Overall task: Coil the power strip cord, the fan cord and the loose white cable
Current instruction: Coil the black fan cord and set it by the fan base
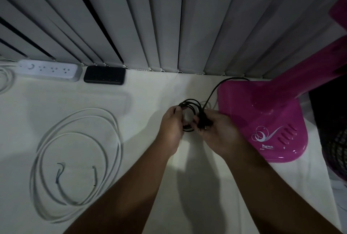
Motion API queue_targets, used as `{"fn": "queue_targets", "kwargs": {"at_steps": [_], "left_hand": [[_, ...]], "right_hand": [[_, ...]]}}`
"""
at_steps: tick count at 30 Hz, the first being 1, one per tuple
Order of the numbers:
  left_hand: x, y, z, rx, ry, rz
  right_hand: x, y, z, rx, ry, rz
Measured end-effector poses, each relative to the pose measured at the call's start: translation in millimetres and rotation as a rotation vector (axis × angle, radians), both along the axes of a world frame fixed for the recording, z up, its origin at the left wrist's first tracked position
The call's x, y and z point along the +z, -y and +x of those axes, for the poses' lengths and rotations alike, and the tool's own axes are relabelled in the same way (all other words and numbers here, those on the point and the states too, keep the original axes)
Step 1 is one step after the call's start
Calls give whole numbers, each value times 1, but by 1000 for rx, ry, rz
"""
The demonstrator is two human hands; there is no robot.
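The black fan cord (213, 92) runs from behind the pink fan base (262, 119) down into a small coil between my hands. My left hand (171, 126) grips the coil's left side. My right hand (217, 132) holds the coil's right side together with the black plug (203, 123). The loose white cable (75, 164) lies on the white surface at the left in wide rough loops, its bare ends inside the loops. The white power strip (48, 70) sits at the back left, and its white cord (6, 79) curls at the left edge, partly out of view.
A small black box (104, 75) lies beside the power strip. Grey vertical blinds (169, 17) hang along the back. The fan's pink stem (309, 64) rises at the right, and a dark fan grille (338, 151) sits at the right edge.
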State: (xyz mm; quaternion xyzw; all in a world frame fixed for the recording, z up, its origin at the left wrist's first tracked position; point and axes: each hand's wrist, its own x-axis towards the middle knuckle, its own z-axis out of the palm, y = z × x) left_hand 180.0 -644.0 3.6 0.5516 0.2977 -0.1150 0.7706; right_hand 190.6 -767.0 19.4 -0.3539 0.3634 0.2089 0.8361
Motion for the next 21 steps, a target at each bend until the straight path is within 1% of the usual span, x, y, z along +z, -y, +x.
{"fn": "queue_targets", "kwargs": {"at_steps": [1,3,7,9,12,15,18,21], "left_hand": [[1,-2,1,4,-3,8],[2,-4,3,-4,-7,8],[5,-3,7,-1,-23,-65],[7,-2,7,-5,-13,-88],[8,-2,7,9,-28,-92],[6,-3,6,-2,-46,-133],[7,-5,7,2,-45,-235],[7,-6,9,-15,-45,-289]], "right_hand": [[1,5,-3,24,1,55],[2,12,-5,89,17,69],[3,10,-5,274,74,-79],[6,9,-4,324,87,-205],[10,4,-3,354,90,-424],[13,-3,0,354,108,-572],[10,-8,3,295,204,-608],[2,-13,3,259,205,-649]]}}
